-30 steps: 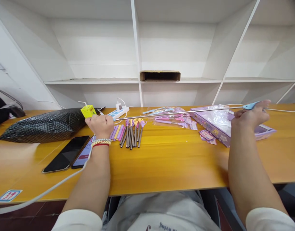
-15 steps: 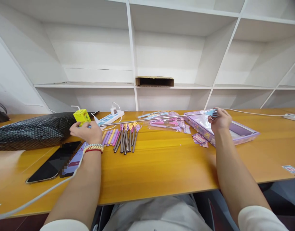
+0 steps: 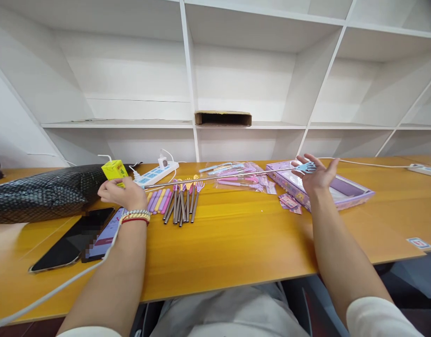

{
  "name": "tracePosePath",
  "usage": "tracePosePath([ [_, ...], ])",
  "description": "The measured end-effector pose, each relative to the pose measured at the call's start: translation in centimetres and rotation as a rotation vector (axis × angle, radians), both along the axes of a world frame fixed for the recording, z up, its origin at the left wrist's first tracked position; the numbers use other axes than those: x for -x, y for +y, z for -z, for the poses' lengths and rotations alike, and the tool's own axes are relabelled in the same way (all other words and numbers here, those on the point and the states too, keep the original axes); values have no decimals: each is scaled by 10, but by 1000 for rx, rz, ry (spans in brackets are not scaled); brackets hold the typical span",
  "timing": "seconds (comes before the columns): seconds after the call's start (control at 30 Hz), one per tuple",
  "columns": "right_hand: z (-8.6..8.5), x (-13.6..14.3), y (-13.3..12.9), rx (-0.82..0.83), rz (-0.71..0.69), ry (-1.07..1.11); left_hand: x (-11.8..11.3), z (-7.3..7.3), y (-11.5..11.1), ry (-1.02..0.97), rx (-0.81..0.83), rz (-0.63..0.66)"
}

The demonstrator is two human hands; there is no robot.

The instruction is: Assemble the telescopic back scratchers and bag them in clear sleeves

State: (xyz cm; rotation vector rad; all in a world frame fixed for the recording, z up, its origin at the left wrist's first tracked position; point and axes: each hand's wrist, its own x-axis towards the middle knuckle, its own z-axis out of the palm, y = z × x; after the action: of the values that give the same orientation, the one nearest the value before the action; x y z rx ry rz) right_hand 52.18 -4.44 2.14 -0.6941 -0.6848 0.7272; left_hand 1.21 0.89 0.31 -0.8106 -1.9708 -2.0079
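Note:
An extended telescopic back scratcher [image 3: 219, 177] spans the space between my hands, its thin metal rod above the table. My left hand [image 3: 126, 193] is closed around its handle end, which the fingers hide. At the other end, the light-blue claw head [image 3: 306, 167] lies against the palm of my right hand [image 3: 317, 175], whose fingers are spread. Below the rod, several metal rods with pink, yellow and purple claw heads [image 3: 183, 201] lie bunched together. Beside them is a row of purple, yellow and pink handles [image 3: 159, 201].
Bagged back scratchers [image 3: 241, 175] lie behind, near a purple tray-like box [image 3: 356, 199] and small pink cards [image 3: 290, 204]. To the left are a power strip [image 3: 157, 174], a yellow drink carton [image 3: 113, 170], a black wrapped bundle [image 3: 43, 192] and two phones [image 3: 71, 241]. White shelves rise behind.
My right hand has opened from its grip on the claw head, fingers now spread with the palm turned up. My left hand stays closed at the handle end.

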Motion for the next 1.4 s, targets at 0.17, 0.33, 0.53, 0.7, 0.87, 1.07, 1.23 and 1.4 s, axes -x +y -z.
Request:
tracePosePath([
  [0.17, 2, -7, -1, -66, 94, 95, -11, 0, -1, 146, 19, 71],
  [0.33, 4, 4, 5, 19, 134, 89, -51, 0, -9, 303, 86, 129],
  [0.53, 8, 43, 13, 74, 139, -44, -81, -4, -23, 596, 289, 230],
  [0.7, 19, 89, 12, 88, -80, -260, -103, -11, -41, 825, 498, 309],
  [0.87, 28, 121, 6, 112, -179, -487, -120, -15, -50, 877, 646, 322],
  [1.07, 34, 135, -2, 116, -305, -639, -124, -14, -55, 869, 732, 345],
  [1.23, 41, 160, -12, 25, -513, -731, -145, -9, -62, 935, 709, 453],
  [1.4, 36, 169, -20, -9, -514, -739, -145, -4, -62, 947, 708, 491],
])
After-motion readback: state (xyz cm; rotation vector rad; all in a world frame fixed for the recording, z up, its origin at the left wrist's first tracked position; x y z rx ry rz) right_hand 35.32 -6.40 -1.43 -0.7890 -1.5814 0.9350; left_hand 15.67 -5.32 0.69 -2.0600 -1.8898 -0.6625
